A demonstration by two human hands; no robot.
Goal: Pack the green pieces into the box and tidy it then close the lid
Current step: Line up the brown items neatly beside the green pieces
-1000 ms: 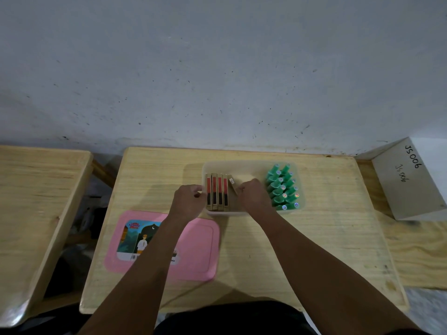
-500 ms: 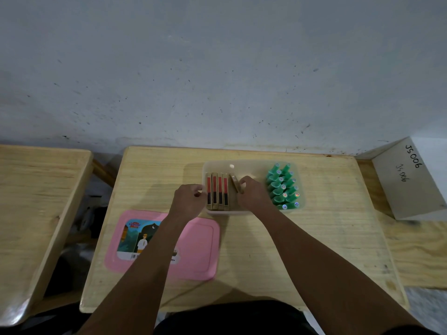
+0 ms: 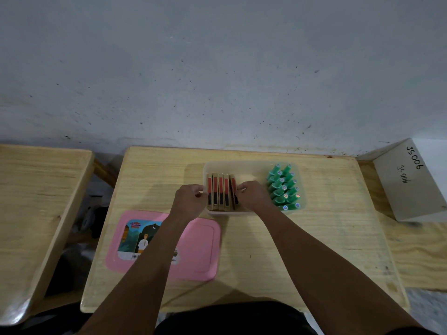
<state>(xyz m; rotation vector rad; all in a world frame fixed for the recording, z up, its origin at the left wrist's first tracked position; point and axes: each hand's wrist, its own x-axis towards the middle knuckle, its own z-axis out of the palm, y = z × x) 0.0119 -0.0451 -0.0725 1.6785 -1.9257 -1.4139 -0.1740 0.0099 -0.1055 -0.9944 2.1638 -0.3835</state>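
Nearest me, lower left of centre, the pink lid [image 3: 193,247] lies off the box, set aside for closing. Mid-frame, I press my left hand [image 3: 189,200] and right hand [image 3: 252,195] from either side against the upright red-and-black flat packs [image 3: 220,192], apparently squaring the row; neither hand is closed around anything. Farther right in the translucent box [image 3: 251,165], the green pieces [image 3: 283,187] already lie packed together.

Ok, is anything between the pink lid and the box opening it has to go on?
Yes: both hands. The left hand is at the box's left rim and the right hand reaches inside against the red-and-black packs. The pink lid lies flat on the table, partly under the left forearm.
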